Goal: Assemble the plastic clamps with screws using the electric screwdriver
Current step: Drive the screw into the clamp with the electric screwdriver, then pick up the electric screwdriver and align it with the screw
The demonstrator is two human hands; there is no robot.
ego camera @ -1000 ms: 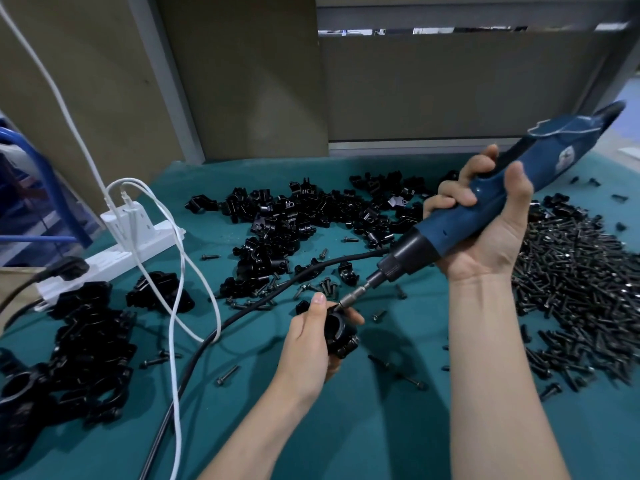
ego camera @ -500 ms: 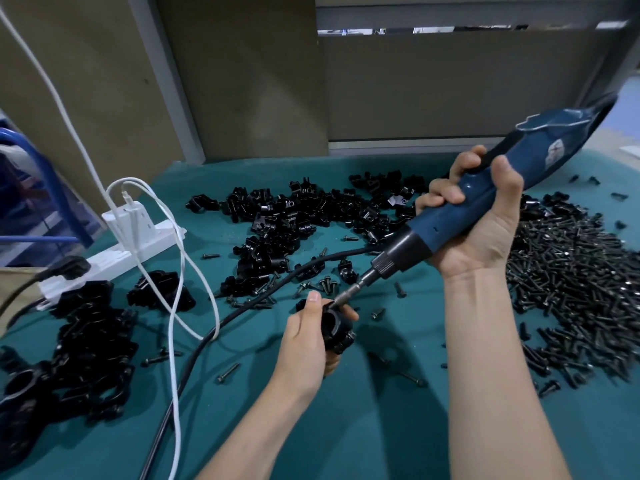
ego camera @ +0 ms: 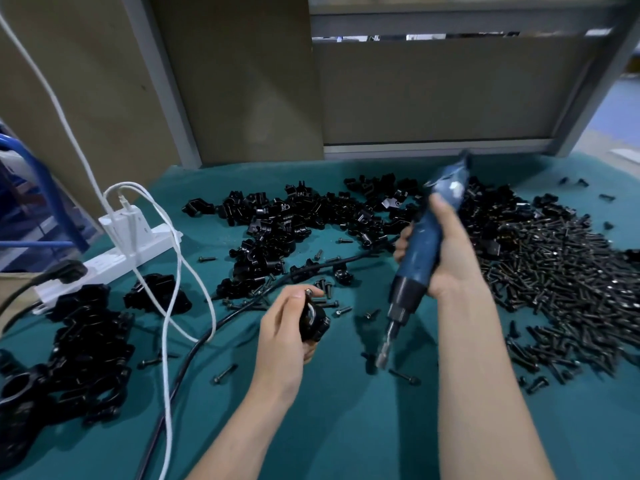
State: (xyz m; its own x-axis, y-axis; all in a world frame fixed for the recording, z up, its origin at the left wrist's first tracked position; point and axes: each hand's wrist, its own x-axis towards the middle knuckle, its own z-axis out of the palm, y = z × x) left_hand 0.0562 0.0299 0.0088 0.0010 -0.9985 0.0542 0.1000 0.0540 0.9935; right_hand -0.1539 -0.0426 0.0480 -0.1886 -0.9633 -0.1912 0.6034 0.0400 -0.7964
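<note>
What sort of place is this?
Likely a factory assembly bench: heaps of black plastic clamps and screws on a green mat, a clamp in the left hand, an electric screwdriver in the right hand.

Left hand (ego camera: 285, 341), right hand (ego camera: 450, 261), both bare

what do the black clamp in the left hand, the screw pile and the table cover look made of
Black ring-shaped clamp: looks like moulded plastic, dull with a soft sheen. Pile of dark screws: likely blackened metal, small bright glints. Teal table cover: probably felt or cloth, matte, no reflections.
</note>
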